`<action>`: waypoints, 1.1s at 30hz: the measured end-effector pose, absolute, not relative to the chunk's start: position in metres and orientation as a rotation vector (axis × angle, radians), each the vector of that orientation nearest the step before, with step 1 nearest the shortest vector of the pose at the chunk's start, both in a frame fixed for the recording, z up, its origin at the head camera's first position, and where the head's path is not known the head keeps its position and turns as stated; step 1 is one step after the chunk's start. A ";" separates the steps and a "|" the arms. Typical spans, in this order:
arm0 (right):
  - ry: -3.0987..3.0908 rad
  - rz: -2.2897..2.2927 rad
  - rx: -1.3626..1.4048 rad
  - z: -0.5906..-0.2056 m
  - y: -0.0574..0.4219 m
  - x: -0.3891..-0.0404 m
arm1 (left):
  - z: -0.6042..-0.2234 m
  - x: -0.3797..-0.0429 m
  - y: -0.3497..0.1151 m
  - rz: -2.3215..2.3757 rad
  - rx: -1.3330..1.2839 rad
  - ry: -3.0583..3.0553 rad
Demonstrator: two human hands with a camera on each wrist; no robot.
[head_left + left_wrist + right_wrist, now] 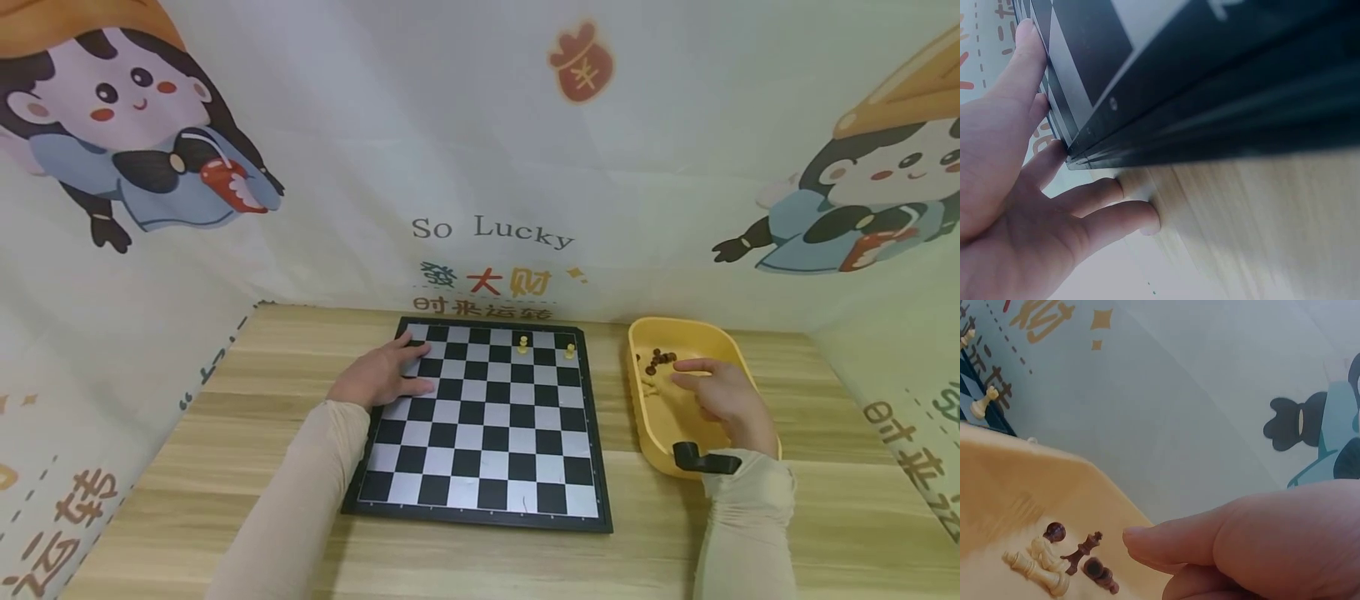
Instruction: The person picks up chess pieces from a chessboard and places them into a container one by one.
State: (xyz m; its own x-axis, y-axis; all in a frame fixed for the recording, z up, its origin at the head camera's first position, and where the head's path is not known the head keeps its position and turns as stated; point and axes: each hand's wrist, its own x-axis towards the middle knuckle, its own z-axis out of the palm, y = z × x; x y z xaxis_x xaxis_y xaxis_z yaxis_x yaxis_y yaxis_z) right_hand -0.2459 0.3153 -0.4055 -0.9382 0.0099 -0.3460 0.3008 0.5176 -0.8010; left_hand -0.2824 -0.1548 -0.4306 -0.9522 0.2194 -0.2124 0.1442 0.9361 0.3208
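A black-and-white chessboard [483, 417] lies flat on the table. My left hand [382, 371] rests at its far left side, fingers spread, fingertips over the edge squares. In the left wrist view, the spread fingers [1119, 219] lie around the board's corner. Two cream chess pieces stand on the far row: one [522, 344] right of centre, and a rook [985, 403] near the right corner. My right hand [723, 400] hovers over a yellow basket [686, 327], index finger and thumb apart, with nothing visible between them. Below lie a dark king [1082, 551] and cream pieces [1038, 572].
The wooden table [292, 350] runs up to a printed cloth backdrop [375, 125] behind and at both sides. The basket's raised walls stand to the right of the board. A black strap piece [705, 458] sits on my right wrist.
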 end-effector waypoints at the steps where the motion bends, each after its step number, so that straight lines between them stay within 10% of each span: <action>1: 2.467 -1.385 0.260 -0.404 0.315 -0.245 | -0.431 -0.282 -0.154 0.442 0.273 2.848; 33: 2.707 -1.220 0.150 -0.381 0.238 -0.244 | -0.431 -0.283 -0.154 0.440 0.289 2.855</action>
